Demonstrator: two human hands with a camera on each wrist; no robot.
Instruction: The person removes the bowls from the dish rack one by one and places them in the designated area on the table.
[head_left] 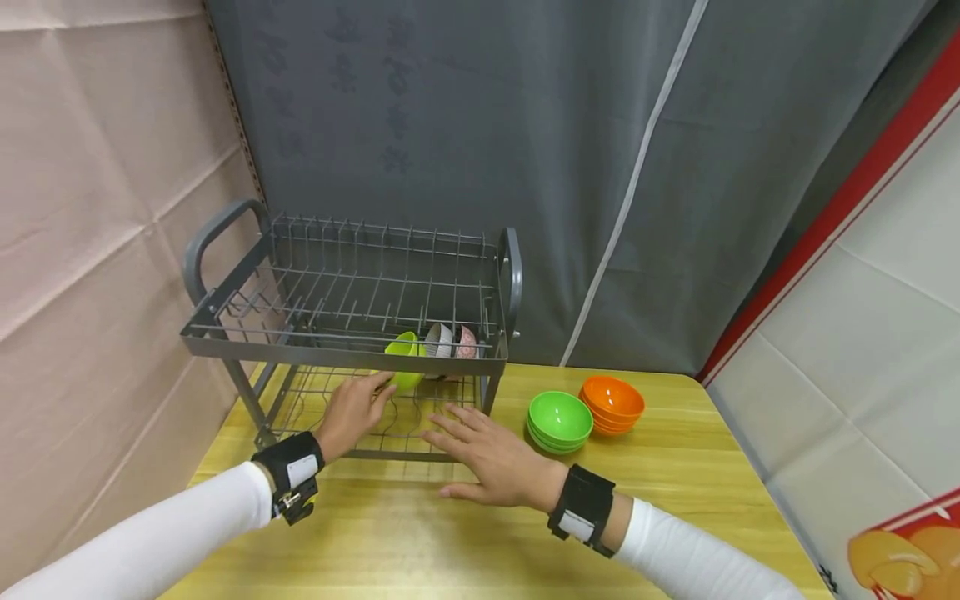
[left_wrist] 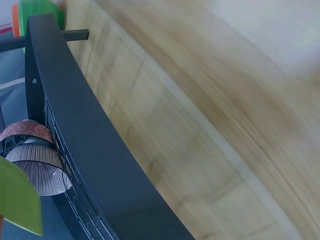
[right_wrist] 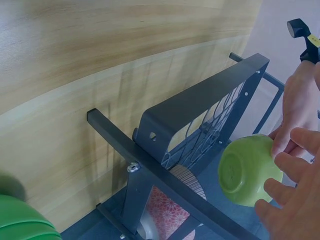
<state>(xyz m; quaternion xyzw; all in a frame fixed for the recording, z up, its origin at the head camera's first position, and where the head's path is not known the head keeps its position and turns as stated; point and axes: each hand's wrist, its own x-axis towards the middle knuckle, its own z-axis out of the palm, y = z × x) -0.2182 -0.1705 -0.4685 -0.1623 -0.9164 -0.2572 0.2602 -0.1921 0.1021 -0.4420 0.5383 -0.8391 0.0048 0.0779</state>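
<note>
My left hand [head_left: 352, 412] pinches the rim of a lime-green bowl [right_wrist: 245, 170] between thumb and fingers. The bowl is tilted on its side, inside the lower tier of a dark grey two-tier dish rack [head_left: 345, 357]. Beside it on that tier, a striped bowl [left_wrist: 42, 170] and a pink patterned bowl [right_wrist: 167, 212] stand on edge. My right hand [head_left: 495, 458] is held palm down in front of the rack's right side, fingers spread, holding nothing. In the right wrist view its fingers overlap the lime bowl's edge.
A stack of green bowls [head_left: 560, 418] stands on the wooden table [head_left: 420, 533] right of the rack, with a stack of orange bowls [head_left: 612, 402] just behind it. The rack's wire upper tier [head_left: 360, 275] overhangs the lower one. A grey curtain [head_left: 450, 125] hangs behind.
</note>
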